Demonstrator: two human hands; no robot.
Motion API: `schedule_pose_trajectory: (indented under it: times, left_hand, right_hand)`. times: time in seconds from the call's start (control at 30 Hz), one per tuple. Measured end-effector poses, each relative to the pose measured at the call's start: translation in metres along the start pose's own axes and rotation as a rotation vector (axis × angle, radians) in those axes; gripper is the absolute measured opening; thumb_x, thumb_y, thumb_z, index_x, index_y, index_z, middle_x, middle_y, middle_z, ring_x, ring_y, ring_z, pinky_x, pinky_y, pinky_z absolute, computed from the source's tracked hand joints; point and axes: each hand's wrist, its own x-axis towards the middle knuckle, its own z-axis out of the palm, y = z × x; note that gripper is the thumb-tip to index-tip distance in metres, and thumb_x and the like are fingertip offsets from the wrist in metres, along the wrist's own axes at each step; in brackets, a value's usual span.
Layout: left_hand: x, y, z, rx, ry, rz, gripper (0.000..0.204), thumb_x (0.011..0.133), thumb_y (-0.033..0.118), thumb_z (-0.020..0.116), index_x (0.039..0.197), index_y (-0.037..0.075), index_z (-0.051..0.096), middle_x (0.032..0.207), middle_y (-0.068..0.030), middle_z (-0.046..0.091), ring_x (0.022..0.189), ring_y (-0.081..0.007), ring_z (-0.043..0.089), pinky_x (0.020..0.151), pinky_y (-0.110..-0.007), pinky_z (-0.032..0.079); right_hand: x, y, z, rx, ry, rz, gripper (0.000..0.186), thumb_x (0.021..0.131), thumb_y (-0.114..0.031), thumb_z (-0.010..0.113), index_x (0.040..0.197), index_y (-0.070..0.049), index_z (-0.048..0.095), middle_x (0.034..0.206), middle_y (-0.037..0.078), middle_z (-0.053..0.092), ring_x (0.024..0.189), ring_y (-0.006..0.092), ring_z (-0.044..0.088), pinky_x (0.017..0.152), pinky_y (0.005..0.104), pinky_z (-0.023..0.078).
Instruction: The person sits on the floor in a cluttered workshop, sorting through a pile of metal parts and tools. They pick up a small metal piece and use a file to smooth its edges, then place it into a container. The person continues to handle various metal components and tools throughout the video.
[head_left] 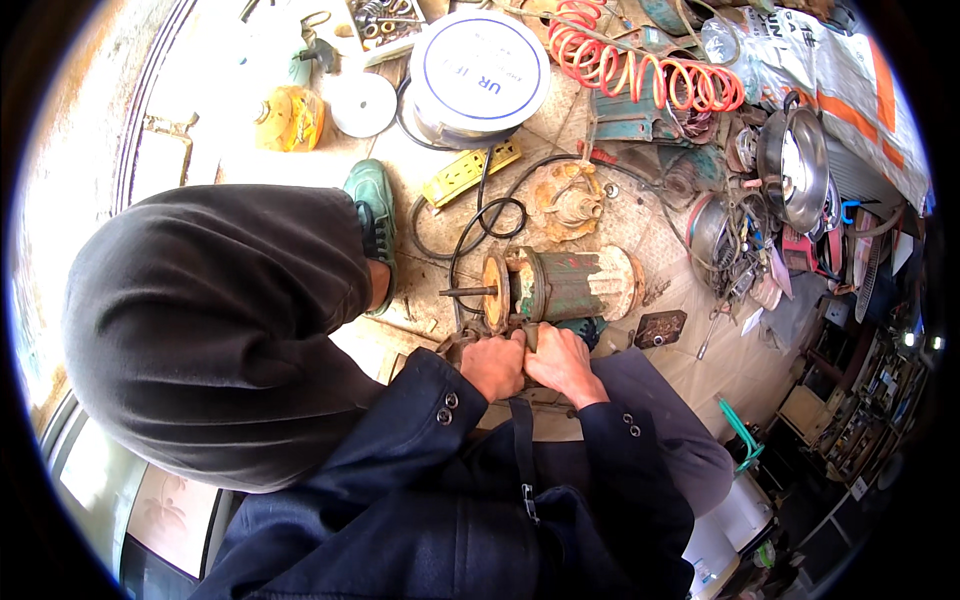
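My left hand [492, 367] and my right hand [562, 360] are side by side in front of me, both closed with the knuckles up. Between and beneath them shows a bit of a dull brown object, mostly covered by the fingers, so I cannot make out its kind. Just beyond the hands a worn electric motor [572, 283] lies on its side, its green paint flaking. A round rusty end plate [495, 292] with a shaft [465, 292] pointing left is at its left end. Farther off lies a rusty end cover [570, 200].
A yellow power strip [472, 172] and looped black cable [500, 215] lie beyond the motor. A white-topped spool [480, 70] stands behind them. Red coiled hose [650, 75] is at the far right, above metal parts and a steel bowl [795, 165]. My green shoe [372, 215] is left.
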Motion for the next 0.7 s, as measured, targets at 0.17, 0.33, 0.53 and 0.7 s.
schedule_pose_trajectory:
  times: [0.17,0.33,0.53,0.7]
  left_hand:
    - [-0.002,0.003,0.0,-0.044,0.016,-0.002,0.038,0.083,0.019,0.067,0.113,0.002,0.051,0.096,-0.0226,0.073,0.094,-0.0414,0.071,0.078,-0.053,0.057]
    - [-0.001,0.004,0.001,-0.064,0.008,0.018,0.037,0.082,0.017,0.067,0.112,0.0,0.051,0.096,-0.0235,0.073,0.094,-0.0412,0.071,0.077,-0.053,0.057]
    - [-0.002,0.006,0.003,-0.092,0.041,0.002,0.037,0.082,0.016,0.067,0.112,0.0,0.052,0.098,-0.0236,0.072,0.096,-0.0408,0.071,0.078,-0.052,0.058]
    - [-0.001,0.006,0.006,-0.089,0.051,-0.003,0.038,0.081,0.016,0.067,0.112,0.0,0.051,0.099,-0.023,0.072,0.096,-0.0406,0.071,0.078,-0.052,0.058]
  right_hand:
    - [0.0,-0.005,-0.006,-0.033,0.012,-0.015,0.037,0.086,-0.026,0.061,0.105,0.004,0.067,0.102,0.032,0.071,0.102,0.0469,0.068,0.088,0.0542,0.053]
    - [-0.002,-0.01,-0.015,-0.09,-0.007,-0.034,0.036,0.087,-0.025,0.06,0.104,0.006,0.067,0.101,0.031,0.071,0.1,0.0466,0.069,0.088,0.0532,0.054]
    - [-0.001,-0.013,-0.017,-0.097,-0.013,-0.039,0.036,0.086,-0.025,0.06,0.104,0.006,0.067,0.1,0.031,0.071,0.1,0.0461,0.069,0.088,0.0522,0.054]
    - [0.001,-0.012,-0.017,-0.105,-0.014,-0.044,0.037,0.086,-0.025,0.06,0.104,0.006,0.067,0.101,0.031,0.071,0.099,0.0458,0.069,0.088,0.0517,0.055]
